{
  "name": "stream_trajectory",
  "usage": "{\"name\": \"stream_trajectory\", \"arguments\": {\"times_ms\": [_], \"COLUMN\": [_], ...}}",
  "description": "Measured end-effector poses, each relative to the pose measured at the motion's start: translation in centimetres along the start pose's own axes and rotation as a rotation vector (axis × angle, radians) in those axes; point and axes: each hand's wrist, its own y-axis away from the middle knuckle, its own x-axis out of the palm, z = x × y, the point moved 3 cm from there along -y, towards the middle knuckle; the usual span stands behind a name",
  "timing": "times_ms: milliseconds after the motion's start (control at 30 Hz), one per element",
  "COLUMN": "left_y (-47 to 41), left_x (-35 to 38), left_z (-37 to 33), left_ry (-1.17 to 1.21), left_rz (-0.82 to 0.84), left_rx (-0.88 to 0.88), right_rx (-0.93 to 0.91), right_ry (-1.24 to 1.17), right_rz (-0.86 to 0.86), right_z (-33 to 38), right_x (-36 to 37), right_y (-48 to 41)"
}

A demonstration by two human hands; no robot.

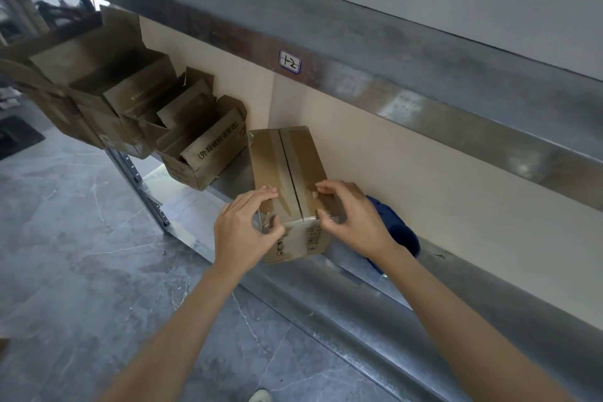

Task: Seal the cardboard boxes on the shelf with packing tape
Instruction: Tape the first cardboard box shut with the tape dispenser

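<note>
A small closed cardboard box stands on the metal shelf, its top seam covered by clear packing tape. A strip of tape also crosses its front top edge. My left hand grips the box's front left corner, fingers on top and thumb on the front face. My right hand grips the front right corner the same way, thumb on the tape strip. A blue tape dispenser lies on the shelf just behind my right hand, partly hidden by it.
Several open cardboard boxes with raised flaps stand in a row on the shelf to the left. An upper shelf beam with a small label hangs overhead. A beige wall backs the shelf. Grey marble floor lies below.
</note>
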Motion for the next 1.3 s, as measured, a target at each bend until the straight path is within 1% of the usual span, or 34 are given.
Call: {"name": "stream_trajectory", "arguments": {"times_ms": [100, 167, 400, 533, 633, 733, 900, 967, 1033, 1100, 1200, 1300], "left_y": [0.0, 0.0, 0.4, 0.0, -0.2, 0.1, 0.1, 0.1, 0.1, 0.2, -0.1, -0.4], "left_x": [0.2, 0.1, -0.2, -0.4, -0.7, -0.4, 1.2, 1.5, 1.3, 1.0, 0.1, -0.9], "left_z": [-0.1, 0.0, 0.6, 0.9, 1.0, 0.4, -1.7, -2.0, -1.9, -1.4, -0.2, 0.8], "left_ry": [0.019, 0.038, 0.110, 0.113, 0.131, 0.086, -0.046, -0.071, -0.070, -0.041, 0.037, 0.199], "left_rz": [-0.024, -0.012, 0.079, 0.175, 0.191, 0.141, 0.016, -0.011, -0.004, 0.036, 0.129, 0.178], "left_rx": [-0.051, -0.071, -0.087, -0.068, -0.065, -0.075, -0.183, -0.201, -0.196, -0.173, -0.145, -0.123], "right_rx": [0.014, 0.011, 0.030, 0.045, 0.066, 0.068, 0.058, 0.060, 0.068, 0.077, 0.080, 0.144], "right_ry": [-0.039, -0.051, -0.080, -0.088, -0.101, -0.066, 0.089, 0.102, 0.065, 0.007, -0.015, -0.101], "right_rz": [-0.054, -0.050, -0.029, -0.037, -0.019, -0.012, -0.097, -0.104, -0.091, -0.060, -0.007, 0.033], "right_z": [-0.1, -0.2, -0.4, -0.4, -0.1, 0.3, 1.9, 2.0, 1.7, 1.2, 0.8, 0.4], "right_x": [0.1, 0.0, 0.4, 0.2, -0.1, 0.0, 1.3, 1.6, 1.4, 1.0, 0.4, -0.6], "right_y": [-0.2, -0.2, 0.4, 0.3, 0.2, 0.1, -0.3, -0.3, -0.2, 0.1, 0.0, -0.1]}}
